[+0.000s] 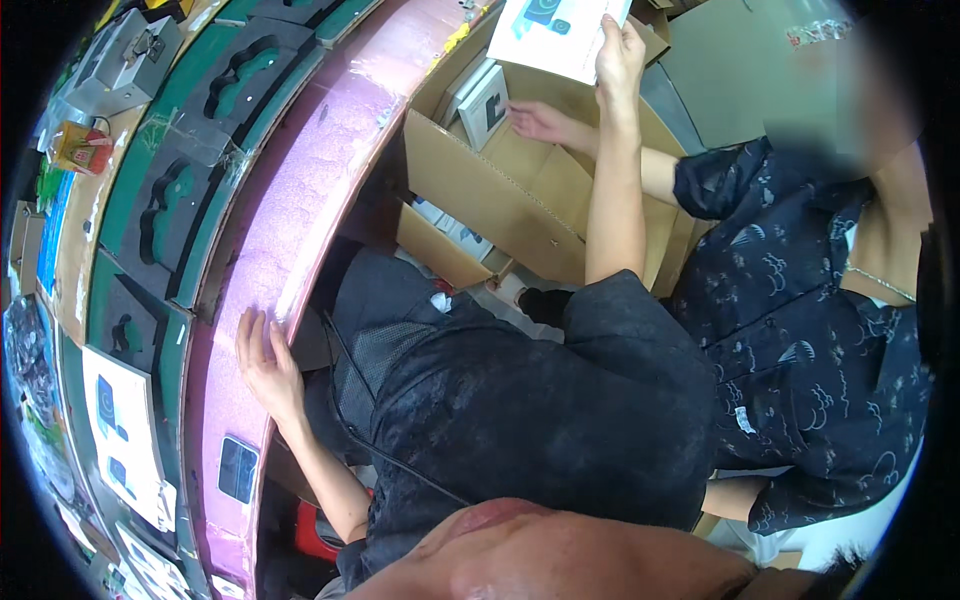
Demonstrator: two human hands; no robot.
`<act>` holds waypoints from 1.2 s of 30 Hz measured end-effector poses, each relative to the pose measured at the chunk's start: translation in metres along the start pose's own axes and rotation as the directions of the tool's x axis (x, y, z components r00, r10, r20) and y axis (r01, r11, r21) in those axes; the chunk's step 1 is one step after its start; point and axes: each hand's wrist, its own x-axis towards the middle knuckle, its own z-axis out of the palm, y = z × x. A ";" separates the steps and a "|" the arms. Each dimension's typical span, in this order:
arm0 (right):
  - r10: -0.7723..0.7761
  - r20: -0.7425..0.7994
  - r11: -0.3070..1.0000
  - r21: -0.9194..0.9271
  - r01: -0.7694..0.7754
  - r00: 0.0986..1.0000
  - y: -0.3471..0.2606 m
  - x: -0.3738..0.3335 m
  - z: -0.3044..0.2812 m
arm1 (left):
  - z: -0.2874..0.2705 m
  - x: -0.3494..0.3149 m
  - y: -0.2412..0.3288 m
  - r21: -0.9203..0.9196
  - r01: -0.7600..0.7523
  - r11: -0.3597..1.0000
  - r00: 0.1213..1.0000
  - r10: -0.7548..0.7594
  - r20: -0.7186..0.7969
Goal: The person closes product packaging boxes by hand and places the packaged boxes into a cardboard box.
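My left hand (268,375) rests near the edge of the pink work surface (270,220), fingers apart, holding nothing. Up at the top, my right hand (620,62) grips the right edge of a flat white box (545,55) printed with a blue device; its upper part is cut off by the view. This box is above a large open cardboard carton (500,190). Inside the carton, white boxes (487,110) stand on edge at the left side. A co-worker's hand (540,122) reaches in beside them.
The co-worker in a dark patterned shirt (790,300) stands at the right. A phone (238,468) lies on the pink surface. Black foam trays (175,205) and another printed white box (125,430) line the green conveyor at left. A smaller carton (445,245) sits below the large one.
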 end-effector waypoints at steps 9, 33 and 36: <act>0.068 0.002 0.977 -0.202 -0.067 0.998 0.032 -0.014 -0.001 | 0.009 -0.005 0.000 0.037 0.012 0.999 1.000 -0.012 0.006; 0.533 0.026 0.398 -0.890 -0.224 0.845 0.321 -0.137 -0.034 | 0.038 -0.007 0.016 0.210 0.083 0.974 0.994 -0.096 0.056; 0.579 0.167 0.395 -0.914 -0.095 0.798 0.300 -0.116 -0.013 | 0.037 -0.009 0.015 0.244 0.058 0.968 0.997 -0.068 0.033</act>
